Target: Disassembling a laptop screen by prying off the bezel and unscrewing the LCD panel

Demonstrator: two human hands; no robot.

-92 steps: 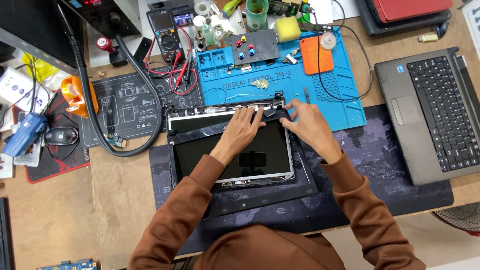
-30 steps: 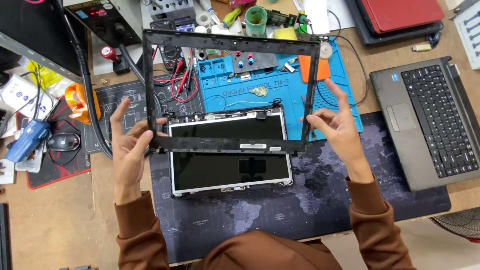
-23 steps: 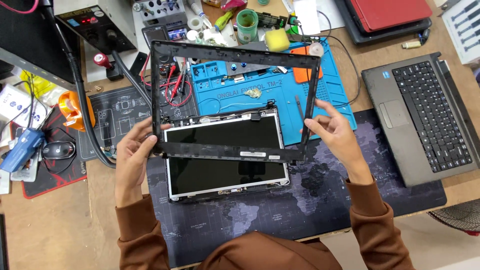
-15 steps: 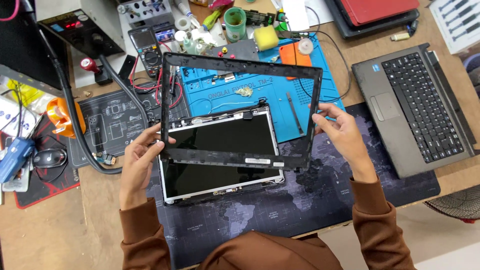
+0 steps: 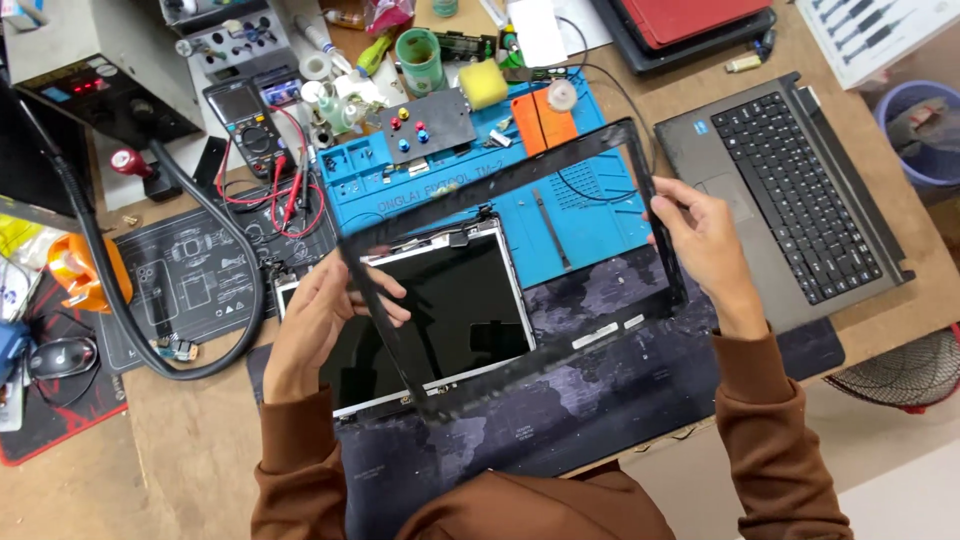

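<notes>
I hold a thin black screen bezel frame [image 5: 500,178] up above the desk, tilted and shifted to the right. My left hand [image 5: 320,320] grips its left side and my right hand [image 5: 705,240] grips its right side. Under it lies the bare laptop screen panel [image 5: 440,310] in its lid, flat on a dark desk mat [image 5: 620,390]. Part of the panel is hidden behind my left hand and the frame.
A blue repair mat [image 5: 590,220] with small parts lies behind the panel. A grey laptop base with keyboard [image 5: 790,190] sits at right. A multimeter [image 5: 245,115], a black hose [image 5: 170,300], a green cup [image 5: 418,58] and a red laptop [image 5: 690,18] crowd the back.
The bezel was pried off the screen panel, lifted clear with both hands, and has now swung to the right and tilted. The panel stays on the mat.
</notes>
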